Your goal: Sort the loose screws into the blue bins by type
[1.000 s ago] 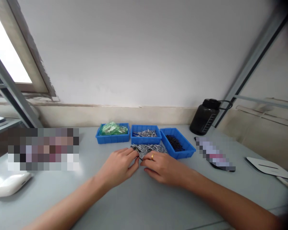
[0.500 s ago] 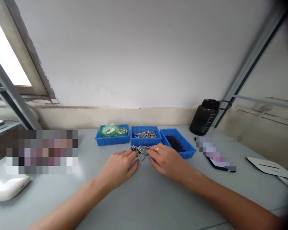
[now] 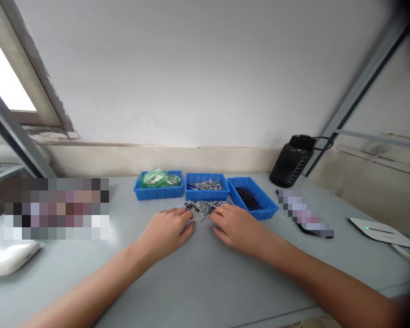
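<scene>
A loose pile of slim metal fasteners [image 3: 203,208], mostly silver with some black ones, lies on the grey table; they look like rivets, but their exact kind is too small to tell. My left hand [image 3: 169,230] rests at the pile's left edge, thumb apart from its bent fingers. On the other side, my right hand [image 3: 237,228] wears a ring and touches the pile's right edge, its thumb also apart. Neither hand visibly grips a piece, though the fingertips are partly hidden. Just behind the pile stands a blue tray [image 3: 207,196] of similar silver fasteners.
A left blue tray [image 3: 159,194] holds a green plastic bag [image 3: 157,177]. The angled right blue tray [image 3: 264,212] contains dark fasteners. Farther right are a black bottle [image 3: 290,164], a blurred phone-like object [image 3: 304,218] and a flat white device [image 3: 379,232]. A white object [image 3: 13,259] sits left.
The view has tilted slightly, so the table things appear higher. Both hands stay beside the pile; more of the fasteners shows between them, spread along the tray's front.
</scene>
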Demonstrator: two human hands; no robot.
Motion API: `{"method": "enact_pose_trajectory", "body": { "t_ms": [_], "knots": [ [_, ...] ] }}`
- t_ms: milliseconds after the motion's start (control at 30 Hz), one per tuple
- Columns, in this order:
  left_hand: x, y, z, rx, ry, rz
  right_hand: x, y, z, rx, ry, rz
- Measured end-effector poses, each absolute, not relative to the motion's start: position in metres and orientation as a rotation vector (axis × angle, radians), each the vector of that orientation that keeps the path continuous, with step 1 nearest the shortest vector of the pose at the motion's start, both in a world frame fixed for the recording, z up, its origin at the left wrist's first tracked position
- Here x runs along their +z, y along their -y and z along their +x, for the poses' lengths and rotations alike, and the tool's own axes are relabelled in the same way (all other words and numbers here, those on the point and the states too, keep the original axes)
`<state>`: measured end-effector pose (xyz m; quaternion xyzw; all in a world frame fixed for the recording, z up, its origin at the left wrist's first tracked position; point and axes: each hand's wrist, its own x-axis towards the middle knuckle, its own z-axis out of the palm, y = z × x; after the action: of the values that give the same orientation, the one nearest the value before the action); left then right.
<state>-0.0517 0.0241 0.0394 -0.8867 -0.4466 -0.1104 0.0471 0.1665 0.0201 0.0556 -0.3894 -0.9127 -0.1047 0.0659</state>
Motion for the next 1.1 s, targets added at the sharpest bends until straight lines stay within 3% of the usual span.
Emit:
{"method": "enact_pose_trajectory", "body": {
  "t_ms": [133, 400, 1100],
  "knots": [
    [0.04, -0.024, -0.052, -0.311, 1.359, -2.714, 0.046, -0.02, 0.164, -0.214, 2.811, -1.125],
    [0.044, -0.022, -0.051, -0.297, 1.354, -2.714, 0.043, -0.026, 0.172, -0.316, 2.713, -1.375],
    [0.044, -0.022, -0.05, -0.318, 1.316, -2.722, 0.045, -0.024, 0.17, -0.265, 2.825, -1.171]
  ]
}}
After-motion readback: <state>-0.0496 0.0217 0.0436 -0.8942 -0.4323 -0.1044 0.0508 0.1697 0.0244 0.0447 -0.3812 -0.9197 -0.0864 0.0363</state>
